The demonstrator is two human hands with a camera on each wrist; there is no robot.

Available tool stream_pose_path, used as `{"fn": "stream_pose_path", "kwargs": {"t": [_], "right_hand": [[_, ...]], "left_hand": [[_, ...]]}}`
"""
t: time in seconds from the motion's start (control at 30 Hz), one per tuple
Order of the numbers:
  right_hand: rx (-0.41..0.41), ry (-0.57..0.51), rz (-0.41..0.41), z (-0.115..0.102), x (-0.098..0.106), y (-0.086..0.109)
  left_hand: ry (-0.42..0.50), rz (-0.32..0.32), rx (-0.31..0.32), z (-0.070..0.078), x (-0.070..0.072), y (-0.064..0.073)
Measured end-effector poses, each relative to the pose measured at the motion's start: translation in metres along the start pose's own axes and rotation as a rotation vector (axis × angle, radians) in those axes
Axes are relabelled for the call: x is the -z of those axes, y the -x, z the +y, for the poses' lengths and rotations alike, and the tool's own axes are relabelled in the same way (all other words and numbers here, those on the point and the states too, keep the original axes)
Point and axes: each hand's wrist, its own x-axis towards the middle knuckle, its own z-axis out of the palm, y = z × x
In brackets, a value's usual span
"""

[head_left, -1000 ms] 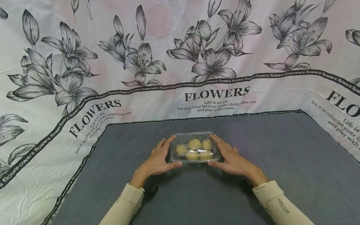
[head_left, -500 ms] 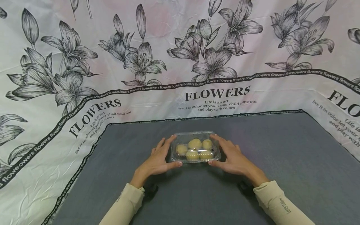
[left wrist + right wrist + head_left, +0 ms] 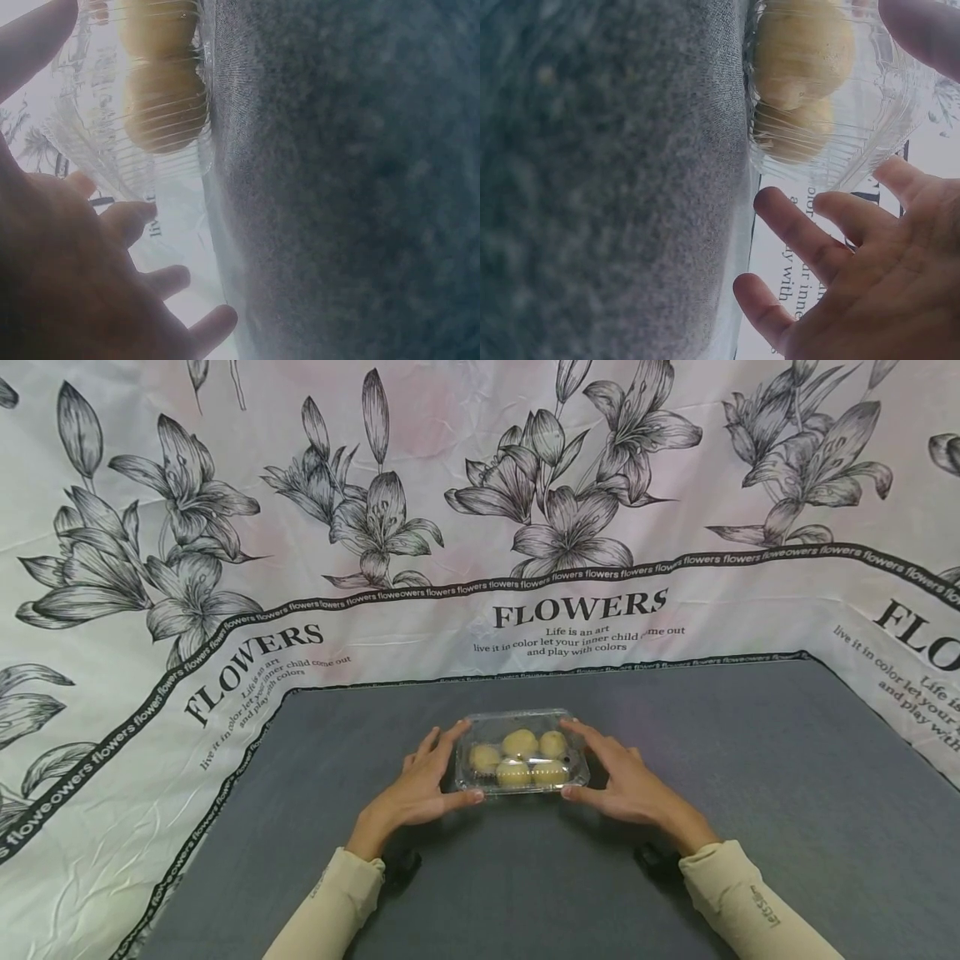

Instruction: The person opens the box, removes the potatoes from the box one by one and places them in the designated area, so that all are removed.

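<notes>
A clear plastic clamshell box sits on the grey table, its lid down over several round pale-yellow fruits. My left hand grips the box's left end between thumb and index finger, thumb at the near corner and index at the far one. At the right end, my right hand does the same. The wrist views show ribbed box walls with fruits behind them. There the other fingers of each hand stretch out beyond the box, spread apart.
A grey cloth covers the table. Behind and beside it hangs a white flower-print sheet with black lettering. A dark object shows beneath each wrist, and both forearms wear light sleeves.
My right thumb has slid slightly outward along the near edge of the box. The box and my left hand have stayed almost in place.
</notes>
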Motion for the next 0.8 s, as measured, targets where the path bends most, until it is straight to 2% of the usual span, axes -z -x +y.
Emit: {"fn": "stream_pose_path", "kwargs": {"t": [0.2, 0.57, 0.8], "right_hand": [[0.004, -0.025, -0.034, 0.0021, 0.0025, 0.002], [0.009, -0.068, -0.062, 0.0036, 0.0063, 0.0023], [-0.007, -0.095, -0.085, 0.005, 0.0079, 0.0023]], "left_hand": [[0.009, -0.005, -0.013, 0.0002, 0.0012, 0.0004], [0.052, 0.0, 0.013, -0.0019, 0.0018, 0.0011], [0.055, -0.005, -0.011, -0.0027, 0.0027, 0.0006]]}}
